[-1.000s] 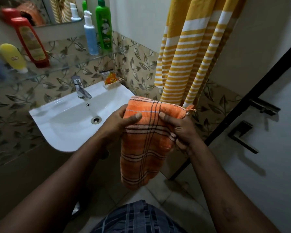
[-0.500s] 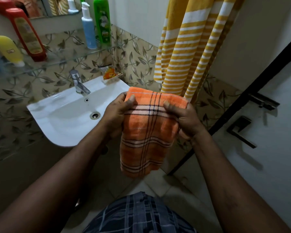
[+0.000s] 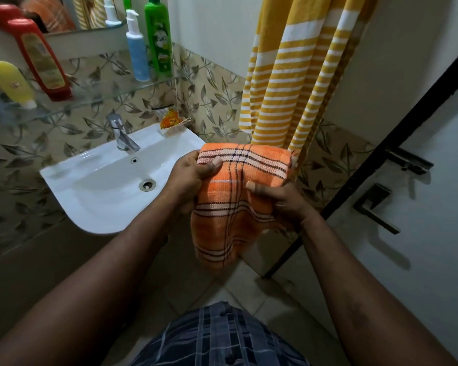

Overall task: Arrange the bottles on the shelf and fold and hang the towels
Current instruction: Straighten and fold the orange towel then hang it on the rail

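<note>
Both hands gripped the folded orange checked towel (image 3: 238, 196). The left hand (image 3: 188, 178) pinched its top edge. The right hand (image 3: 283, 204) clasped its side.

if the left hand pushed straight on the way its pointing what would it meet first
The left hand grips the orange checked cloth towel. Carrying on, it would probably meet the lower part of the hanging yellow-and-white striped towel first, though depth is unclear.

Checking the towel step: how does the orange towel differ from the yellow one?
The orange towel is checked with dark lines; the yellow towel has white stripes. The orange towel is folded, gripped by the left hand and right hand; the yellow towel hangs long.
</note>
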`<state>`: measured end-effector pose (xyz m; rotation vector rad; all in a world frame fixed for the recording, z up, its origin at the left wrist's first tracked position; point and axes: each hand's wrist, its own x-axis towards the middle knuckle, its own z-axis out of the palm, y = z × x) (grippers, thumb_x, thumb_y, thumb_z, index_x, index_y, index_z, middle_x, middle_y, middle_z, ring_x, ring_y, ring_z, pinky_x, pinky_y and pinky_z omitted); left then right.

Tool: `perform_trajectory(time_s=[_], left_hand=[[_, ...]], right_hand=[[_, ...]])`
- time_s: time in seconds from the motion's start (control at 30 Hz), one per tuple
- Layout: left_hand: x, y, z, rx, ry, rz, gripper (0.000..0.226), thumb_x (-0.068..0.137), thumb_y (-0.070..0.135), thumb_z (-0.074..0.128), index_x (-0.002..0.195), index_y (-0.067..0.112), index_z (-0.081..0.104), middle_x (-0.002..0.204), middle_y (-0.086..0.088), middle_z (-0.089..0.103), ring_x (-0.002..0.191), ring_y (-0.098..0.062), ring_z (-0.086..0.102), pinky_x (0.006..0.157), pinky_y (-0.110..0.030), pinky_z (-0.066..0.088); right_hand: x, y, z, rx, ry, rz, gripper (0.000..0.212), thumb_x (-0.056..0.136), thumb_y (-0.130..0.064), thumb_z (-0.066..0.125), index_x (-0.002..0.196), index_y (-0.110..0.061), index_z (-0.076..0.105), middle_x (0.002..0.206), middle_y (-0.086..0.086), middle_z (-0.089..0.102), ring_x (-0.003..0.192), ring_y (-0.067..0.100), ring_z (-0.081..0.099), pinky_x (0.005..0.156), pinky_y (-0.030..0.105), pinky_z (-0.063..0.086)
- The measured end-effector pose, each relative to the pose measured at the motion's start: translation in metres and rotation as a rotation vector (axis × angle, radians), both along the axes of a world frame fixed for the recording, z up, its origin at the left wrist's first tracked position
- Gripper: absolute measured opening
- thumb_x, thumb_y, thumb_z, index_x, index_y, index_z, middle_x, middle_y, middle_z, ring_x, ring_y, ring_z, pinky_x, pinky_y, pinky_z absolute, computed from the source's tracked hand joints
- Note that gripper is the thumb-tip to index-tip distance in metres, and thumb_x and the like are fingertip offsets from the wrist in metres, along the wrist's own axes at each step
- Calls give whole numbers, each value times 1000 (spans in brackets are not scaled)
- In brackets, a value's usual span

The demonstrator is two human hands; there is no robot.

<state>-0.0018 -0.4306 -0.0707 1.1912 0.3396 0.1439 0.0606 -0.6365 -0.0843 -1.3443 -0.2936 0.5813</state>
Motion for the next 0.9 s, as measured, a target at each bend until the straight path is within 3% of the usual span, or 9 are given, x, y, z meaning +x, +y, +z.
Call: perform_trajectory(time_s=[0.07,0.17,0.3,0.43,0.53,0.6,0.7,0.83,0.9], left_hand=[[-3,-2,2,60,41,2,36,101,23,67,129,1,62,101,-13,78,89,-29,77,74,-38,64],[-16,-4,-1,239,11,-61,49,89,40,76,132,19,63,111,1,78,98,-15,78,77,-29,63],[-25,1,-12,410,38,-134,66,75,16,92,134,24,62,117,3,78,104,-15,76,92,-39,62],[-29,15,-16,295,21,-19,61,83,18,87,136,28,59,116,-2,78,99,-21,78,86,-45,63],[-35,19,-24,205,-3,4,51,91,28,81,135,29,56,118,-5,77,101,-28,78,83,-48,63],[-41,17,-36,239,27,-40,57,84,34,85,132,30,54,120,-4,76,104,-28,77,84,-49,62],[-50,12,-55,272,73,-71,50,84,21,85,127,18,58,114,-7,78,103,-28,77,83,-45,63],[-47,14,-60,199,47,-34,25,97,9,69,121,9,66,107,-15,79,94,-35,76,78,-46,61],[-44,15,-52,126,71,-8,24,100,11,65,124,9,62,111,-19,76,94,-39,74,79,-53,62]], right_hand=[[1,7,5,29,-72,-72,25,92,3,69,117,5,68,105,20,76,90,28,77,78,37,63],[5,12,8,93,-44,-155,28,93,3,68,120,12,67,122,32,69,109,44,71,95,53,59],[6,8,6,80,25,-194,23,90,9,67,113,7,70,113,25,74,103,41,73,93,53,60],[11,10,9,44,31,-240,23,89,12,66,106,0,74,103,14,79,96,31,76,87,44,62],[10,18,13,98,174,-216,28,90,5,67,118,7,71,119,25,73,112,42,71,98,55,57],[13,23,15,148,272,-206,33,94,-1,64,125,10,66,129,30,67,121,47,66,105,62,51],[21,25,18,192,287,-220,35,98,-7,63,129,9,65,129,28,69,120,42,67,106,59,52],[22,19,21,173,232,-185,64,74,-13,83,130,11,64,134,28,65,124,44,63,110,57,49],[18,17,21,153,207,-111,60,74,-6,78,130,9,63,129,26,67,115,43,67,103,53,56]])
